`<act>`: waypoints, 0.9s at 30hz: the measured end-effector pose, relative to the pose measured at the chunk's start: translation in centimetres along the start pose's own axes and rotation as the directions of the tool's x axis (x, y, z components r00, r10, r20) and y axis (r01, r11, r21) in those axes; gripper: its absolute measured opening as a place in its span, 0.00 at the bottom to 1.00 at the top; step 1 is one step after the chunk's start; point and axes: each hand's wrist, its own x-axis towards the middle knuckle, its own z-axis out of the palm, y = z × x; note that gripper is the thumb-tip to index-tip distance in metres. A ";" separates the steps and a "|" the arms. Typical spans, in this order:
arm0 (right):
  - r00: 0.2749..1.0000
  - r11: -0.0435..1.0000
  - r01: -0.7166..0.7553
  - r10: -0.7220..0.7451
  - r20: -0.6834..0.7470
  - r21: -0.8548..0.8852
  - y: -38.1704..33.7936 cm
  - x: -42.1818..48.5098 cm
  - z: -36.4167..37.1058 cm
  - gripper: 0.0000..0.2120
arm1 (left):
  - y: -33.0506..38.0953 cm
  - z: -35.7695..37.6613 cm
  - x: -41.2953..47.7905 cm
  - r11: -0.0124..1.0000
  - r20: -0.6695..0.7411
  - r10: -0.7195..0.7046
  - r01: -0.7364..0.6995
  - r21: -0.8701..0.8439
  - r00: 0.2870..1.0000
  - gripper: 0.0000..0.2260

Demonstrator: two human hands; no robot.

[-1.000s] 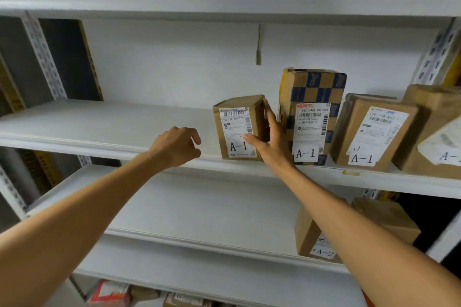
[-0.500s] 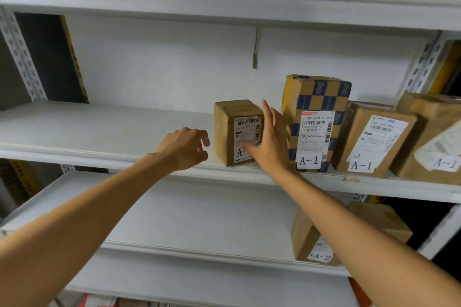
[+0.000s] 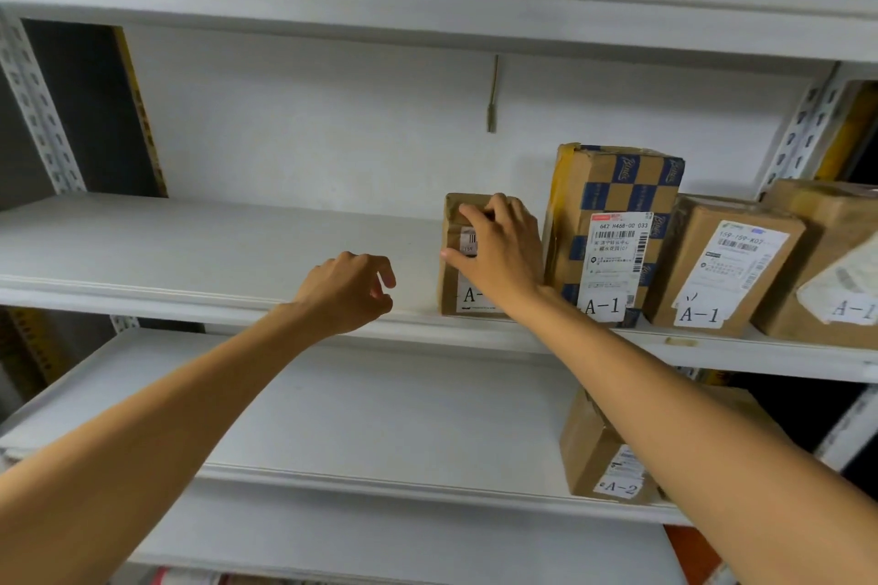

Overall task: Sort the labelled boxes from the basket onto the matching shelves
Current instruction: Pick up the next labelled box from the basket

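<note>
A: Where's your box?

B: The small brown box stands upright at the front edge of the A-1 shelf, long axis vertical, just left of the checkered box.

A: Hands?

B: Your right hand lies spread flat on its front, fingers over the top, not clamped. Left hand loosely curled, empty, near its left side

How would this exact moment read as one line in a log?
right hand: flat on small A-1 box | left hand: empty, loosely curled | box: upright on shelf, beside checkered box
</note>
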 end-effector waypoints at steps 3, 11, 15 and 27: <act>1.000 0.999 -0.006 0.007 0.022 -0.047 -0.7 0.3 -0.3 0.33 | -0.4 0.0 -0.1 1.000 0.000 0.004 -0.004 -0.008 1.000 0.10; 0.948 0.908 0.298 -0.319 0.022 0.296 -7.8 -0.1 0.4 0.26 | -3.2 -2.0 -0.7 0.997 -0.045 -0.061 0.064 0.051 0.997 0.11; 0.876 0.876 0.267 -0.394 0.277 0.402 -12.5 0.1 2.3 0.29 | -6.8 -2.5 -3.3 0.974 -0.066 -0.179 0.186 0.132 0.982 0.12; 0.451 0.512 0.460 -0.839 0.305 0.726 -28.5 -5.7 5.0 0.32 | -13.0 -3.4 -25.8 0.613 -0.133 -0.753 0.761 0.212 0.644 0.15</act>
